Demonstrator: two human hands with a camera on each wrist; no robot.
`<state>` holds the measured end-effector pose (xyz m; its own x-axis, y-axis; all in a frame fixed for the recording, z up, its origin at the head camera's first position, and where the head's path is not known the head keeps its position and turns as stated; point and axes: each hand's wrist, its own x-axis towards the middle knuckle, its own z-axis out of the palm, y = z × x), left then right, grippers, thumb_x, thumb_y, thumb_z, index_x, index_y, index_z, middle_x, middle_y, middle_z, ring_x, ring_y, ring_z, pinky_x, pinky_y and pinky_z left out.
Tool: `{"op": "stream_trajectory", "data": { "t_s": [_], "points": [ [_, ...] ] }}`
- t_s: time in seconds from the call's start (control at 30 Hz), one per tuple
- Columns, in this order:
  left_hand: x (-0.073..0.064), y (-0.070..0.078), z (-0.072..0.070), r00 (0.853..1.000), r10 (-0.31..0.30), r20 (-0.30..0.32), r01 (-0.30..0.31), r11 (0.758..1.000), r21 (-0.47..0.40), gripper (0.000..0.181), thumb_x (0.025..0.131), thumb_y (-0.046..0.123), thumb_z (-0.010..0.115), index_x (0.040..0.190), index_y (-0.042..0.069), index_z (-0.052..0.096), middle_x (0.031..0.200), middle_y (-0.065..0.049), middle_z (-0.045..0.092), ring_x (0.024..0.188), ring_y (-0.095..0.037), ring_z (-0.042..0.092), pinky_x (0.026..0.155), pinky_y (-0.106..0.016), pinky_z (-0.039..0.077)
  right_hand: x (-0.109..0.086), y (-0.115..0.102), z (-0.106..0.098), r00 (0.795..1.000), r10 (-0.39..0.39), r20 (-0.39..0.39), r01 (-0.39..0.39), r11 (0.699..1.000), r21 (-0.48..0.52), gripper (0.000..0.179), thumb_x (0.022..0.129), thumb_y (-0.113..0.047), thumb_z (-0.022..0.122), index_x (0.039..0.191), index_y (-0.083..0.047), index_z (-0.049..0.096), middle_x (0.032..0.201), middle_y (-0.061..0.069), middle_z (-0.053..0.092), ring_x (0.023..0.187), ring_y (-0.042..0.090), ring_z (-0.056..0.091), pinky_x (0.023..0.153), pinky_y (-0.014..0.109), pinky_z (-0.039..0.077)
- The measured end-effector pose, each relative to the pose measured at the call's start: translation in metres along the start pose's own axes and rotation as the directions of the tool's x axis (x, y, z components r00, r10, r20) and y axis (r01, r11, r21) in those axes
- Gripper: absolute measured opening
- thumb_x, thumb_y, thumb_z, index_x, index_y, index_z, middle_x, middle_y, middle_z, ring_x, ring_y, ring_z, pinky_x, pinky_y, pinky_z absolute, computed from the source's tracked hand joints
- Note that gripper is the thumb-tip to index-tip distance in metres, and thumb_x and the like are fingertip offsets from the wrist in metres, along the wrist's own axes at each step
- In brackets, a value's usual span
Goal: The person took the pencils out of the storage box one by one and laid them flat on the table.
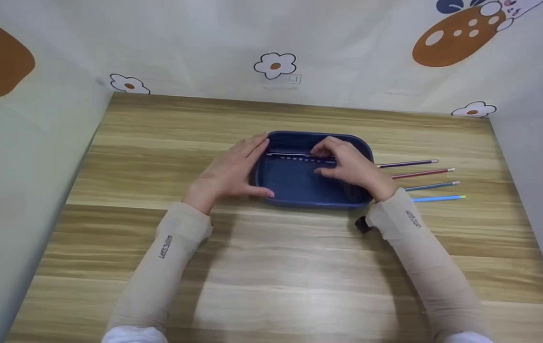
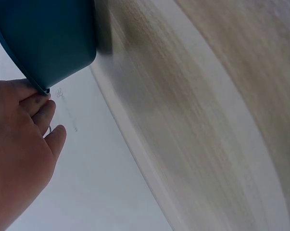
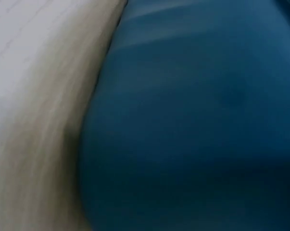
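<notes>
A dark blue rectangular bin (image 1: 300,190) sits on the table in the head view. My left hand (image 1: 230,174) rests against its left end, fingers extended along the far left corner, thumb on the near left corner. In the left wrist view, the fingertips touch the bin's rim. My right hand (image 1: 350,164) reaches inside the bin over the right side. Its bent fingertips are at a dark pencil (image 1: 290,155) lying along the far inner side; the thumb stands apart from them. Beside this pencil runs a row of pale dashes. Only the bin and table show in the right wrist view, blurred.
Several pencils lie roughly parallel right of the bin: a dark one (image 1: 412,164), a red one (image 1: 426,173), a teal one (image 1: 435,186) and a light blue one (image 1: 443,198). The right forearm partly covers them. A patterned white backdrop (image 1: 204,47) stands behind the wooden table (image 1: 300,267).
</notes>
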<state>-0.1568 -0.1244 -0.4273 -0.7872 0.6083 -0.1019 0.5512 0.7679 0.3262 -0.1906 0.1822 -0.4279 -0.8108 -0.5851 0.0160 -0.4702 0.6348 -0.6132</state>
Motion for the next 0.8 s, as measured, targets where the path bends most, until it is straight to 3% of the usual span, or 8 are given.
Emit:
{"op": "stream_trajectory", "data": {
  "t_s": [0.33,0.57,0.8],
  "points": [
    [0.001,0.0,-0.001,1.0,0.0,0.004,0.0,1.0,0.004,0.125,0.075,0.083,0.06,0.161,0.008,0.009,0.17,-0.005,0.001,0.157,-0.023,0.007,0.131,-0.04,0.009,0.007,0.004,0.004,0.997,-0.001,0.083,0.006,0.998,-0.063,0.047,0.086,-0.017,0.078,0.126,0.001,0.061,0.126,0.017,0.062,0.116,0.031,0.06,0.104,0.046,0.051],
    [0.001,0.0,0.0,1.0,-0.02,0.006,0.02,1.0,-0.007,0.126,0.074,0.084,0.059,0.161,0.01,0.008,0.17,-0.004,0.001,0.158,-0.024,0.007,0.131,-0.041,0.009,0.007,0.004,0.01,0.99,-0.024,0.138,0.039,0.993,-0.109,0.019,0.086,0.004,0.069,0.104,0.0,0.069,0.099,0.015,0.068,0.092,0.027,0.064,0.083,0.041,0.056],
    [0.0,0.001,0.0,1.0,-0.02,-0.006,0.019,1.0,-0.008,0.125,0.074,0.081,0.063,0.161,0.009,0.01,0.17,-0.004,0.003,0.157,-0.024,0.008,0.131,-0.041,0.01,0.004,0.003,0.01,0.988,-0.052,0.142,0.07,0.99,-0.125,0.013,0.084,0.006,0.068,0.092,-0.003,0.07,0.088,0.011,0.068,0.082,0.021,0.062,0.073,0.034,0.055]
  ]
}}
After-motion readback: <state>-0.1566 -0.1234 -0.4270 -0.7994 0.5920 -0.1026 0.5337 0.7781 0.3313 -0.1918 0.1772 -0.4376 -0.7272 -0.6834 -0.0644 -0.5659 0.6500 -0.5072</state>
